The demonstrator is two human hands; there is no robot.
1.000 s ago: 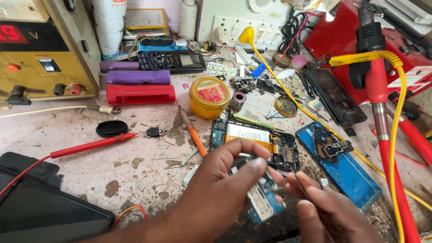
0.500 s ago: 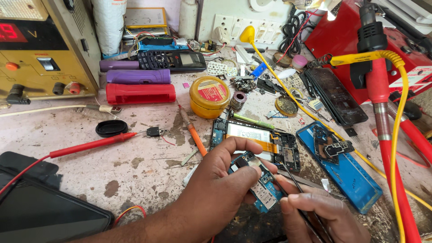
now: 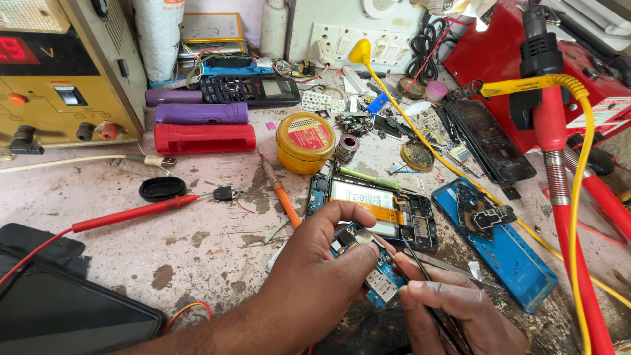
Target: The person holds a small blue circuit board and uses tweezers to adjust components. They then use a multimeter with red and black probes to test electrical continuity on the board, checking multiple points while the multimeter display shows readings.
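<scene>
My left hand (image 3: 322, 276) pinches a small blue circuit board (image 3: 374, 273) and holds it just above the worn bench. My right hand (image 3: 453, 306) grips thin black tweezers (image 3: 427, 283), their tip resting on the top of the board. Just beyond my fingers lies an opened phone (image 3: 378, 200) with its battery and orange flex cable showing. A blue phone back cover (image 3: 496, 243) with a black board piece on it lies to the right.
Yellow round tin (image 3: 303, 141), orange-handled screwdriver (image 3: 284, 197), red probe lead (image 3: 131, 213), red and purple cases (image 3: 204, 128), a keypad phone (image 3: 250, 90) and a yellow power supply (image 3: 62, 72) stand left and behind. A red hot-air handle with yellow cable (image 3: 549, 131) hangs right. Dark tablet (image 3: 59, 315) at bottom left.
My right hand has slid lower and brought the tweezers' tip onto the board. My left hand has turned the board slightly; its grip is unchanged.
</scene>
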